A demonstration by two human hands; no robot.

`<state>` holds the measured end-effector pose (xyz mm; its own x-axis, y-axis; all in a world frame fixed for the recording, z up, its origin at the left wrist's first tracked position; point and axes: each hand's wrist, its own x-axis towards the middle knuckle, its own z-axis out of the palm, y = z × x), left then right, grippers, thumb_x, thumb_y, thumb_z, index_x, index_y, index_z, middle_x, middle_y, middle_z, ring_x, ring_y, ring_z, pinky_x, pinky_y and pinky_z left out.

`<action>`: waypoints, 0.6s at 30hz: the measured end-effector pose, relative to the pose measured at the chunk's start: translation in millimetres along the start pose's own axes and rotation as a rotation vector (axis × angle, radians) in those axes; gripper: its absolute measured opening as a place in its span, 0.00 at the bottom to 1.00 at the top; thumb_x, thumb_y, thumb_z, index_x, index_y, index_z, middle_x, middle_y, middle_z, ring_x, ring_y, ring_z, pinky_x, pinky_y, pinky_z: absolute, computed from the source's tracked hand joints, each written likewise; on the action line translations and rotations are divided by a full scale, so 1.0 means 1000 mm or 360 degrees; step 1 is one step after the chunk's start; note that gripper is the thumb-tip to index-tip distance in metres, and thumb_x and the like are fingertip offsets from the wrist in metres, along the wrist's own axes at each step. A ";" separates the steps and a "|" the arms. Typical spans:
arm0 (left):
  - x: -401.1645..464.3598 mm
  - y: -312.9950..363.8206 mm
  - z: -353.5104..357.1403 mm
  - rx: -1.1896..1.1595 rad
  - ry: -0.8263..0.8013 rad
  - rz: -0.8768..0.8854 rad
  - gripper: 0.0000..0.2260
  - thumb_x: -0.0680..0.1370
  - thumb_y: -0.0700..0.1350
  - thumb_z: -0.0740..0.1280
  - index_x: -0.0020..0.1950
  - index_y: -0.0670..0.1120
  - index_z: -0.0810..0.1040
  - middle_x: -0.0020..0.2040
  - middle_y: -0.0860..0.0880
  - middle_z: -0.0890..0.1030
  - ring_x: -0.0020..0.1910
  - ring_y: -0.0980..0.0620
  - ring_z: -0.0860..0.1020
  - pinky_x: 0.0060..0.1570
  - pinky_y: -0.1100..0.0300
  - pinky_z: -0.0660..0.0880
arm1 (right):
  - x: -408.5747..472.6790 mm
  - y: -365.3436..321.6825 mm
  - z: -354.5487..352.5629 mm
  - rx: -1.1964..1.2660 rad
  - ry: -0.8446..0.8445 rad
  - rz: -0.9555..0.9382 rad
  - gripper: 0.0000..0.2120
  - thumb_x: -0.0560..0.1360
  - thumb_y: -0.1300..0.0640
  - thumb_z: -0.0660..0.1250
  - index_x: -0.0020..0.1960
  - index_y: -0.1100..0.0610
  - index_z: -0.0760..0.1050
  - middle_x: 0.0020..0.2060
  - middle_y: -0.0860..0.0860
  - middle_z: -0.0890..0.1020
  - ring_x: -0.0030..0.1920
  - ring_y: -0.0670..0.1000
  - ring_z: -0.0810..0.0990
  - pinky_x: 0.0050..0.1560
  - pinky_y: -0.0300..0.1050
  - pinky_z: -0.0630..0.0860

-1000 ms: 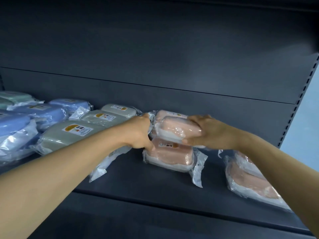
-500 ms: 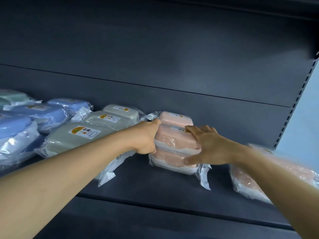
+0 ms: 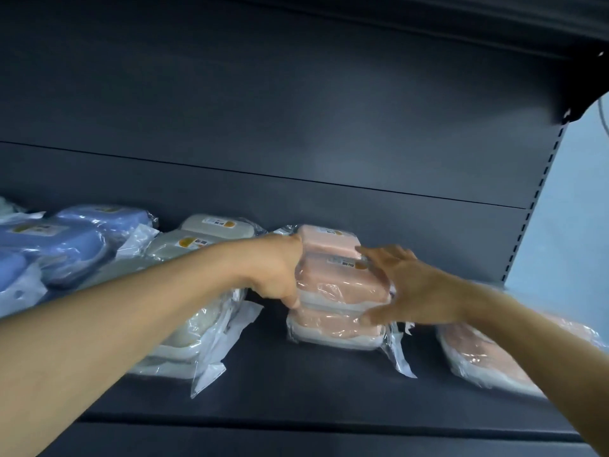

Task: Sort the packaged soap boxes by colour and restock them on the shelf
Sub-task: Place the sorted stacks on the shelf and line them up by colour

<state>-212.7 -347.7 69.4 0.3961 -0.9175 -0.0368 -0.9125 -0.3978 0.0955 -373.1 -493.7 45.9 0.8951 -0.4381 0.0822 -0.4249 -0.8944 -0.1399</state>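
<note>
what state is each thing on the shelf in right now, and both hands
left hand: pressed against the left side of the stack, fingers hidden
right hand: open, fingers spread over the stack's right side
plastic-wrapped pink soap boxes: stacked, sealed
lone wrapped pink soap box: flat, right of the stack
wrapped grey soap boxes: grouped, sealed
wrapped blue soap boxes: piled at left
dark shelf: partly stocked

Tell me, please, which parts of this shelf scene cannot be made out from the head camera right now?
- Left hand fingertips: hidden behind the pink stack, so its grip is unclear.
- Right hand: motion-blurred; contact with the stack is uncertain.
- Loose pink package: partly covered by the right forearm, and blurred.
- Blue packages: cut off by the left edge.
- Label print: too small to read.
</note>
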 end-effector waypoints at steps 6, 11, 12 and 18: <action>0.018 -0.025 -0.034 -0.0071 0.0126 -0.0083 0.36 0.74 0.43 0.72 0.76 0.51 0.56 0.68 0.51 0.71 0.61 0.49 0.73 0.55 0.60 0.71 | 0.047 0.013 -0.042 -0.0041 0.0191 0.0006 0.30 0.79 0.49 0.61 0.77 0.49 0.52 0.76 0.49 0.55 0.75 0.52 0.55 0.72 0.46 0.55; 0.040 -0.035 -0.044 -0.0042 0.0121 -0.0127 0.35 0.74 0.43 0.71 0.76 0.52 0.57 0.68 0.51 0.70 0.63 0.50 0.72 0.61 0.58 0.70 | 0.104 0.020 -0.039 -0.0168 -0.0062 -0.0060 0.35 0.76 0.52 0.67 0.77 0.52 0.51 0.76 0.49 0.56 0.75 0.51 0.57 0.73 0.43 0.55; 0.044 -0.036 -0.045 -0.0040 0.0116 -0.0129 0.34 0.75 0.44 0.71 0.76 0.52 0.57 0.69 0.51 0.70 0.63 0.50 0.72 0.60 0.59 0.70 | 0.114 0.020 -0.037 -0.0146 -0.0131 -0.0058 0.38 0.75 0.51 0.69 0.77 0.52 0.51 0.76 0.48 0.56 0.74 0.50 0.58 0.73 0.43 0.56; 0.067 -0.039 -0.041 0.0006 0.0100 -0.0157 0.33 0.75 0.44 0.71 0.75 0.51 0.58 0.69 0.51 0.69 0.60 0.51 0.73 0.56 0.61 0.71 | 0.161 0.020 -0.017 -0.0189 -0.0346 -0.0012 0.44 0.69 0.50 0.75 0.76 0.52 0.53 0.71 0.48 0.66 0.66 0.50 0.68 0.67 0.43 0.66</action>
<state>-146.2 -393.1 104.4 0.4896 -0.8718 0.0169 -0.8691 -0.4863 0.0909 -240.0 -583.1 73.0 0.9007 -0.4133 -0.1336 -0.4197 -0.9074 -0.0223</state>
